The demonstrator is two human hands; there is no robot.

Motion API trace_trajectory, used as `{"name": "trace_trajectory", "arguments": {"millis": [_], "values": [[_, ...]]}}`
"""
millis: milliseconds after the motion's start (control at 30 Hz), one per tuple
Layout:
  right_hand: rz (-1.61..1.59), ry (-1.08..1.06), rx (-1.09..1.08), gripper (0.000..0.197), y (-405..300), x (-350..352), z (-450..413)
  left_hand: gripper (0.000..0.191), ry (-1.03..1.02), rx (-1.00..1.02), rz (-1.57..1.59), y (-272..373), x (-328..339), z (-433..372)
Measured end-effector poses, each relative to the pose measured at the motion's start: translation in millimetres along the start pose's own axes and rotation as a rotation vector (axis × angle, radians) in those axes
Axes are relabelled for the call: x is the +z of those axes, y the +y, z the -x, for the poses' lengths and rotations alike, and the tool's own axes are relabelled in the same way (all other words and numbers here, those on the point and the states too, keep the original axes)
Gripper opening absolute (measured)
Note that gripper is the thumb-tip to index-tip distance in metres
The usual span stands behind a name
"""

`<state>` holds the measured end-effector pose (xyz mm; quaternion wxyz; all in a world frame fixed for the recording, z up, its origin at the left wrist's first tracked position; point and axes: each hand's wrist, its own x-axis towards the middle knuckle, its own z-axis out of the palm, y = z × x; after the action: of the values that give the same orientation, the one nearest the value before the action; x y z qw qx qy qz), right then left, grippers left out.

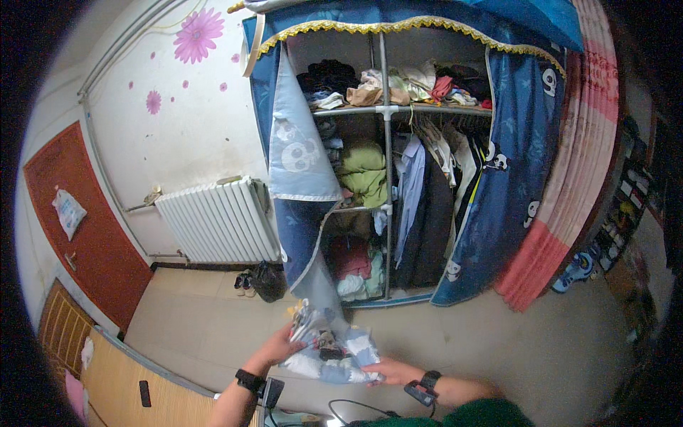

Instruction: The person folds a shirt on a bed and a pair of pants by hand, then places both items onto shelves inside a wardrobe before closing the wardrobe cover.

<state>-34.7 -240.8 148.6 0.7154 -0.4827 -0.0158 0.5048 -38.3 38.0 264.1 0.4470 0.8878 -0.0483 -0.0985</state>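
A blue-and-white patterned cloth item with yellow bits at one corner is held up in front of me, above the tiled floor. At its left side, the fingers of my left hand grip bunched fabric. My right hand pinches its lower right edge. A dark patch in the middle of the cloth is too blurred to tell. Beyond stands a fabric wardrobe with a panda-print curtain, its front parted. Folded clothes, including a green textile, fill the left shelves. A light blue shirt and dark garments hang at right.
A white radiator is on the left wall, with a black plastic bag and shoes beneath. A slatted mat at lower left carries a dark phone-like object. A pink curtain hangs right of the wardrobe, near blue shoes.
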Motion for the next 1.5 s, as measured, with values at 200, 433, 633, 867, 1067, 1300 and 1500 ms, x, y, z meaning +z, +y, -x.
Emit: {"name": "trace_trajectory", "arguments": {"millis": [200, 433, 633, 867, 1067, 1300, 1500], "values": [[0.039, -0.166, -0.083, 0.035, 19, -34, -17, 0.057, -0.188, 0.143, -0.235, 45, 8, -64], [0.588, -0.093, 0.186, 0.038, -19, -51, -21, 0.061, -0.463, 0.289, -0.381, 70, -3, -113], [0.921, 0.348, -0.418, 0.055, -139, -7, -6, 0.06, -0.638, 0.454, -0.487, 59, -22, -146], [1.668, 0.363, -1.013, 0.077, -198, 24, -50, 0.058, -0.738, 0.496, -0.522, 72, -51, -168], [1.657, 0.287, -0.891, 0.075, -225, 6, -70, 0.045, -0.816, 0.654, -0.529, 93, -62, -188], [1.449, 0.022, -0.54, 0.061, -265, -36, -64, 0.051, -0.758, 0.743, -0.571, 124, -51, -230], [1.561, -0.086, -0.385, 0.032, -345, -68, -21, 0.048, -0.591, 0.718, -0.637, 196, -52, -258]]}}
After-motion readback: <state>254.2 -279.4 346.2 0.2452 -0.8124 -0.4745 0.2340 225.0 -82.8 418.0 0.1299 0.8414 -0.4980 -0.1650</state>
